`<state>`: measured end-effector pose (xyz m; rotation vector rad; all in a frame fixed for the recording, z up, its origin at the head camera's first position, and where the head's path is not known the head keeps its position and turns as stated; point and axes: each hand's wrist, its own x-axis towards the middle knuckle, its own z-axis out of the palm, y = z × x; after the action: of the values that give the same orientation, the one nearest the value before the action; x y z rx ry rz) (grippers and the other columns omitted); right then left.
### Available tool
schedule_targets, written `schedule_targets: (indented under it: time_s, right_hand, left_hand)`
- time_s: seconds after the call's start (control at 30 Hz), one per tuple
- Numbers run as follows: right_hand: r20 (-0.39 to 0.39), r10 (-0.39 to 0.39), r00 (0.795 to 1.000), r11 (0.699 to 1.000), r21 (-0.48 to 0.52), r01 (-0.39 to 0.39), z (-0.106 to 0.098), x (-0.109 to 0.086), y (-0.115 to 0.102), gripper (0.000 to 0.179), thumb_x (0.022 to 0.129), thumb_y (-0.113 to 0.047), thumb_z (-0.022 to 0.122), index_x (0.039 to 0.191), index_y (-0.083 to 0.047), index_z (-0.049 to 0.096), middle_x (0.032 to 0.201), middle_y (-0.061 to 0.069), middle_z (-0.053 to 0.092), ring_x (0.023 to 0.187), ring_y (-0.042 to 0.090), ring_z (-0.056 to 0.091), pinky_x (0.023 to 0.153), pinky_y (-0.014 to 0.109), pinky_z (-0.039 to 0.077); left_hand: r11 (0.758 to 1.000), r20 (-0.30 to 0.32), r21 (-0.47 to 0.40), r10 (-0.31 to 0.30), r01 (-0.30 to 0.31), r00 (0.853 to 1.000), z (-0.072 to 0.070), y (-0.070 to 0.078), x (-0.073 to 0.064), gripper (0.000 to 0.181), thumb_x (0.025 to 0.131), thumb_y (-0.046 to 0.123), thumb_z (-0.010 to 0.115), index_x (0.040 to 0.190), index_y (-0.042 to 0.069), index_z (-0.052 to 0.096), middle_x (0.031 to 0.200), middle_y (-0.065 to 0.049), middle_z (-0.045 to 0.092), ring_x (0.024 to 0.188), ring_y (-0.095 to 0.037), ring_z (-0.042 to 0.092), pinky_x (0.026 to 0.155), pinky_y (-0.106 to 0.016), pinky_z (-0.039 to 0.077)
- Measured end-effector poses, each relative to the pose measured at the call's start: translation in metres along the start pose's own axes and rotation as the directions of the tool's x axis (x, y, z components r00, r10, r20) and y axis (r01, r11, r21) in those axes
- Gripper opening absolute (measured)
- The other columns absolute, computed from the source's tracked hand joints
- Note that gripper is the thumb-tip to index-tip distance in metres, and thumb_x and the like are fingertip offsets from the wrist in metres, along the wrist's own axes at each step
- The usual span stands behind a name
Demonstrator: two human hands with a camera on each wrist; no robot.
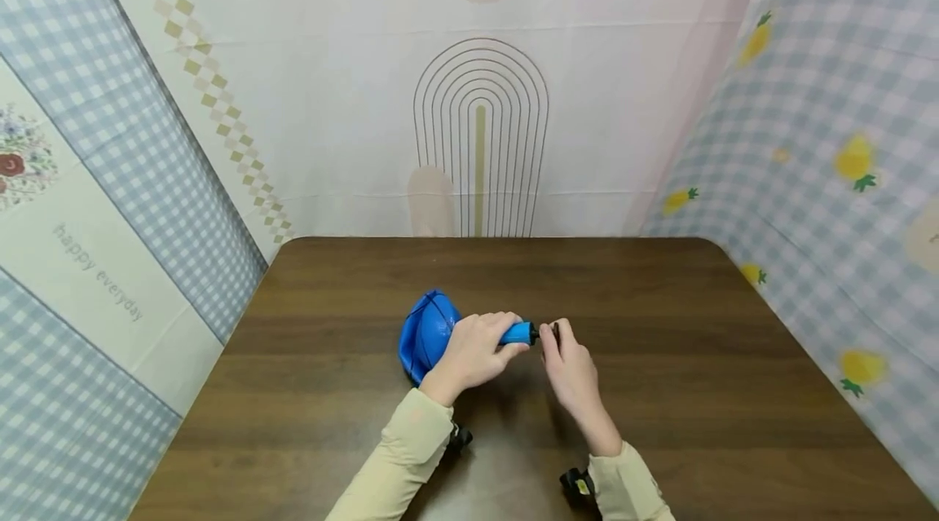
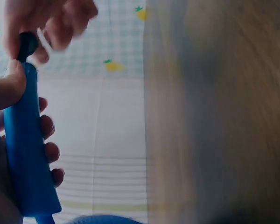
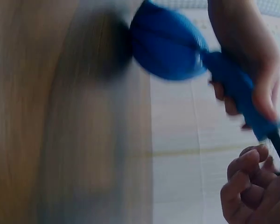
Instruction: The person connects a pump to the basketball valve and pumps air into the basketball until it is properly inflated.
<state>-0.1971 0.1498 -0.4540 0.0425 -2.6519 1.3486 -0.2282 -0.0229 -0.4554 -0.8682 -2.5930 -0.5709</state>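
Note:
My left hand (image 1: 477,348) grips the blue barrel of a hand pump (image 1: 517,333), with fingers and thumb wrapped round it. At the barrel's right end, my right hand (image 1: 574,373) holds the pump's black handle (image 2: 28,45) in curled fingers. A short black rod shows between barrel and handle in the right wrist view. On the pump's other end is a blue ball (image 1: 438,327) with dark lines. One side of the ball looks caved in and slack in the head view. The left hand partly hides where pump and ball meet there.
Under the hands lies a brown wooden table (image 1: 352,431). A patterned white cloth (image 1: 337,121) hangs behind its far edge, and checked cloths (image 1: 829,203) hang at the sides. Black straps with small devices (image 1: 578,485) sit at both wrists.

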Motion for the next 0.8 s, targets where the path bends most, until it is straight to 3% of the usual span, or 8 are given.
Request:
schedule_targets:
  time_s: [0.07, 0.13, 0.3, 0.4, 0.63, 0.8]
  right_hand:
    - [-0.034, -0.031, 0.999, 0.994, -0.103, 0.027, -0.005, -0.001, 0.004, 0.032, 0.104, -0.038, 0.040, 0.098, -0.010, 0.054, 0.064, 0.002, 0.050, 0.055, 0.013, 0.047, 0.052, 0.030, 0.036]
    - [-0.072, -0.051, 0.996, 0.989, -0.143, 0.040, -0.013, -0.001, 0.009, 0.031, 0.103, -0.037, 0.042, 0.099, -0.011, 0.057, 0.065, 0.002, 0.051, 0.057, 0.013, 0.048, 0.055, 0.031, 0.037]
    - [-0.127, -0.054, 0.990, 0.996, -0.078, 0.044, -0.031, -0.001, 0.020, 0.022, 0.104, -0.026, 0.042, 0.101, -0.010, 0.057, 0.069, 0.003, 0.055, 0.056, 0.012, 0.047, 0.057, 0.029, 0.038]
    - [-0.141, -0.053, 0.989, 0.997, -0.068, 0.043, -0.027, -0.003, 0.020, 0.017, 0.104, -0.020, 0.041, 0.105, -0.009, 0.053, 0.070, 0.006, 0.054, 0.056, 0.013, 0.046, 0.055, 0.029, 0.037]
    - [-0.039, -0.097, 0.995, 0.995, -0.040, 0.096, -0.001, -0.009, 0.003, 0.012, 0.103, -0.018, 0.042, 0.106, -0.007, 0.046, 0.064, 0.004, 0.045, 0.053, 0.013, 0.041, 0.050, 0.027, 0.035]
    - [0.000, -0.073, 0.997, 0.997, 0.000, 0.073, -0.011, -0.006, 0.005, 0.015, 0.103, -0.022, 0.045, 0.103, -0.010, 0.054, 0.066, 0.001, 0.045, 0.055, 0.011, 0.041, 0.054, 0.025, 0.036]
  left_hand:
    - [1.000, 0.024, -0.001, -0.004, 0.004, 1.000, -0.003, -0.003, -0.004, 0.038, 0.096, 0.046, 0.054, 0.120, 0.018, 0.063, 0.112, 0.003, 0.070, 0.096, -0.014, 0.067, 0.083, -0.032, 0.053]
    - [1.000, 0.044, 0.005, -0.013, 0.013, 0.999, -0.007, -0.008, -0.008, 0.042, 0.096, 0.047, 0.053, 0.124, 0.018, 0.062, 0.117, 0.002, 0.069, 0.103, -0.014, 0.066, 0.086, -0.034, 0.052]
    - [0.999, 0.070, 0.038, -0.030, 0.027, 0.997, -0.019, -0.019, -0.017, 0.040, 0.096, 0.045, 0.055, 0.124, 0.018, 0.062, 0.118, 0.002, 0.068, 0.106, -0.015, 0.063, 0.090, -0.036, 0.050]
    - [0.998, 0.087, 0.052, -0.026, 0.021, 0.996, -0.019, -0.018, -0.017, 0.037, 0.096, 0.043, 0.054, 0.123, 0.018, 0.061, 0.116, 0.002, 0.069, 0.104, -0.015, 0.064, 0.090, -0.036, 0.050]
    - [0.999, 0.031, 0.024, 0.024, -0.024, 0.999, -0.002, 0.003, -0.012, 0.031, 0.097, 0.043, 0.052, 0.112, 0.018, 0.063, 0.098, 0.003, 0.070, 0.083, -0.012, 0.065, 0.074, -0.030, 0.053]
    - [0.999, 0.008, 0.014, 0.035, -0.035, 0.999, 0.000, 0.007, -0.012, 0.029, 0.097, 0.044, 0.053, 0.110, 0.020, 0.063, 0.095, 0.006, 0.070, 0.078, -0.011, 0.065, 0.068, -0.025, 0.051]
